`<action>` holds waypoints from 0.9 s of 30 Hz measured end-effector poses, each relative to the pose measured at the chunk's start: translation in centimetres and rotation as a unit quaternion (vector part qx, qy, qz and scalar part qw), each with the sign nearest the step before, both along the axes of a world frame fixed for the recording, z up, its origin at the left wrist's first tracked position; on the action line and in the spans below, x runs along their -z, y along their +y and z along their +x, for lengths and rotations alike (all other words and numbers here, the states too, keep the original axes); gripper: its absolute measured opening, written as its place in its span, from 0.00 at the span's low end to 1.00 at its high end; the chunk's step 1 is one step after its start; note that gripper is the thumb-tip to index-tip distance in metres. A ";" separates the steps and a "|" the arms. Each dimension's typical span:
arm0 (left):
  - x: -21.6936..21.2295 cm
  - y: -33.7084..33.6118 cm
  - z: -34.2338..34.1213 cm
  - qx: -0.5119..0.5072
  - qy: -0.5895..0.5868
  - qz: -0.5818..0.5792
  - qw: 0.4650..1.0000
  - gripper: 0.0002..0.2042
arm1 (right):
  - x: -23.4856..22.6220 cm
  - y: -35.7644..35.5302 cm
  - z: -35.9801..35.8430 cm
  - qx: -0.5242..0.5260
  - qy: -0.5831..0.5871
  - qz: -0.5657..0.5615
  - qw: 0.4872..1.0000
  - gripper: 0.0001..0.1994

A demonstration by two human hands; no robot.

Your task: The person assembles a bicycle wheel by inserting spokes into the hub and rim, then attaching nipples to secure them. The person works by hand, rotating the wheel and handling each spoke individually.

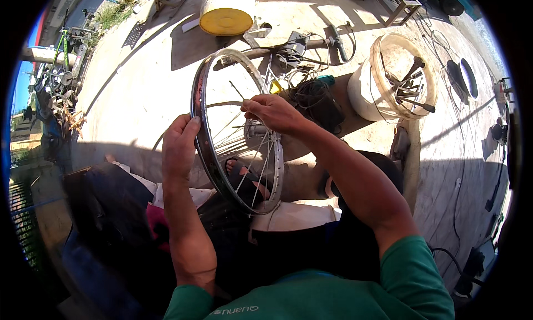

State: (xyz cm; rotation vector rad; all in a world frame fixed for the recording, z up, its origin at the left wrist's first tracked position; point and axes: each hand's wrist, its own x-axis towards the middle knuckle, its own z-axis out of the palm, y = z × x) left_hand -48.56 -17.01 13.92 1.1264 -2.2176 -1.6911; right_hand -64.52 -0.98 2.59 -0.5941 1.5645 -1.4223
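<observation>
Head view, frame centre: your left hand clamps the wheel rim; right hand fingers pinch 1 spoke. Hold the rim steady.

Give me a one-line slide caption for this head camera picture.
Left hand grips a bicycle wheel rim while the right hand pinches a spoke.

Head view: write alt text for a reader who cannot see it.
A person's left hand grips the rim of a bicycle wheel while the right hand pinches a spoke. A white bucket of tools stands on sunlit concrete nearby.
</observation>
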 end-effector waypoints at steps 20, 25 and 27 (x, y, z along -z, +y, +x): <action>0.7 -0.9 0.2 -0.051 0.011 0.026 0.998 0.10 | 0.2 -2.3 0.4 0.013 -0.012 0.023 1.000 0.24; 0.3 -0.5 -0.1 -0.052 0.005 0.020 0.998 0.10 | 0.1 -2.3 0.3 0.008 -0.004 0.022 1.000 0.24; 0.4 -0.6 0.0 -0.049 0.009 0.022 0.998 0.10 | 0.1 -2.4 0.4 0.012 -0.012 0.021 1.000 0.23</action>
